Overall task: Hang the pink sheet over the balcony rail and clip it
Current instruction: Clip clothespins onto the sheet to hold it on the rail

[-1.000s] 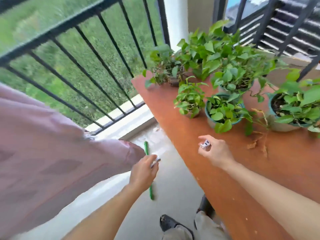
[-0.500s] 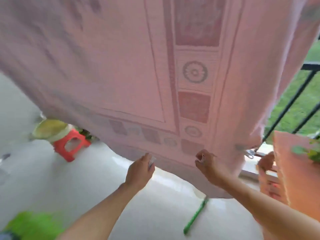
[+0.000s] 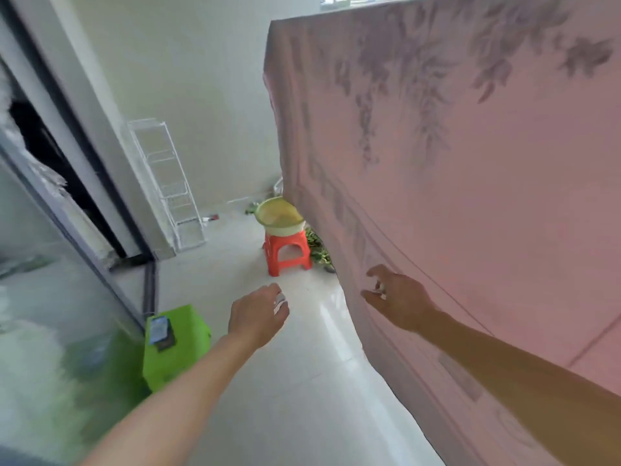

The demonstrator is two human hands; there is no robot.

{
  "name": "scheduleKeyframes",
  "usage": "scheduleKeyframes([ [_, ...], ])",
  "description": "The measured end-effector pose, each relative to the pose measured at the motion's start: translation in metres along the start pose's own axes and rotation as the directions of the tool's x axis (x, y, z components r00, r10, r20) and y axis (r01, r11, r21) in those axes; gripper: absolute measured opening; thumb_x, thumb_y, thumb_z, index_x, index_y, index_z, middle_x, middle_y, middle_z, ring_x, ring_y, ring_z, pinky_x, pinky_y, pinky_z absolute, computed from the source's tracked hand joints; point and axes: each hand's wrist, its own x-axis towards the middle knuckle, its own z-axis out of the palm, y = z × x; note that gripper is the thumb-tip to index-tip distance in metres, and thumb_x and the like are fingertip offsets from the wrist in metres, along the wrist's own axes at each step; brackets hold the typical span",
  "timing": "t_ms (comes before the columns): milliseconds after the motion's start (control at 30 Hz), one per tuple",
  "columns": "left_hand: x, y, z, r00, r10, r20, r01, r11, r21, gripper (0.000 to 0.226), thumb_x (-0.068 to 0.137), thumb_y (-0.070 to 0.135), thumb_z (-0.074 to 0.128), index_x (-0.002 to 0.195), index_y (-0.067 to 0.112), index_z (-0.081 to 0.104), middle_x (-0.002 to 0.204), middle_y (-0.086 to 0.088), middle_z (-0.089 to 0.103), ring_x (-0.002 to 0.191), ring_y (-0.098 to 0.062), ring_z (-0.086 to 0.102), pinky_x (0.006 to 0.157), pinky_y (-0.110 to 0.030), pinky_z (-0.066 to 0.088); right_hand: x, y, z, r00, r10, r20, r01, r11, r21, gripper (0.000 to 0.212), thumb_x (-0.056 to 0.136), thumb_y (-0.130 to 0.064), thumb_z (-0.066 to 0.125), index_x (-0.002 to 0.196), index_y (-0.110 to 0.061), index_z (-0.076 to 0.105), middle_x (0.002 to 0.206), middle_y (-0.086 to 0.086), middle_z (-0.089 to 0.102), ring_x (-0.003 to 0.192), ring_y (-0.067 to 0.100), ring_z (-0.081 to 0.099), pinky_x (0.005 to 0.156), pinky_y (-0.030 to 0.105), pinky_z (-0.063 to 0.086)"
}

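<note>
On the balcony, next to the pink sheet [image 3: 470, 203] hanging on our right, we are pinching a small white clip [image 3: 279, 301] in our left hand [image 3: 257, 317] and a second clip [image 3: 379, 290] in our right hand [image 3: 402, 300], planning to smooth the top edge before clipping.

Single head cam, wide-angle, pitched forward and down along the balcony floor [image 3: 302, 408]. Close range: left hand [image 3: 257, 317] and right hand [image 3: 400, 301] mid-frame. Right side filled by pink sheet [image 3: 470, 196], sliding door [image 3: 67, 237] on left.
</note>
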Motion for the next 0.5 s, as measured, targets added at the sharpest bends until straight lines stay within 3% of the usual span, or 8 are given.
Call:
scheduleKeyframes([
  [167,0.065,-0.073,-0.011,0.996,-0.068,-0.062,0.074,0.993,0.091,0.029,0.087,0.053,0.053,0.086,0.024,0.053,0.093,0.002,0.066,0.092,-0.026,0.062,0.062,-0.03,0.032,0.124,-0.04,0.035,0.988,-0.152,-0.006,0.151,0.984,-0.091,0.037,0.09,-0.05,0.051,0.118,-0.026,0.05,0.1,-0.007,0.066,0.095,0.018,0.065,0.075,0.028,0.047],
  [267,0.116,-0.117,-0.015,0.994,-0.083,-0.069,0.088,0.993,0.074,0.03,0.085,0.055,0.055,0.08,0.027,0.047,0.089,0.003,0.066,0.089,-0.024,0.062,0.061,-0.03,0.031,0.2,-0.07,0.055,0.974,-0.224,-0.031,0.218,0.966,-0.141,0.036,0.091,-0.045,0.053,0.121,-0.024,0.051,0.106,-0.004,0.066,0.099,0.02,0.062,0.074,0.03,0.046],
  [367,0.177,-0.163,-0.027,0.993,-0.087,-0.079,0.093,0.993,0.074,0.032,0.083,0.055,0.057,0.082,0.023,0.054,0.085,0.002,0.067,0.086,-0.025,0.062,0.061,-0.03,0.034,0.278,-0.099,0.071,0.962,-0.268,-0.05,0.256,0.951,-0.174,0.039,0.092,-0.044,0.053,0.122,-0.021,0.053,0.111,-0.002,0.065,0.101,0.022,0.061,0.066,0.028,0.035],
  [500,0.27,-0.214,-0.058,0.992,-0.094,-0.088,0.1,0.992,0.078,0.034,0.085,0.051,0.055,0.071,0.021,0.047,0.069,0.002,0.056,0.077,-0.026,0.059,0.059,-0.031,0.032,0.38,-0.132,0.076,0.95,-0.304,-0.074,0.287,0.94,-0.184,0.04,0.092,-0.044,0.055,0.123,-0.02,0.055,0.116,0.0,0.066,0.099,0.027,0.063,0.066,0.03,0.041],
])
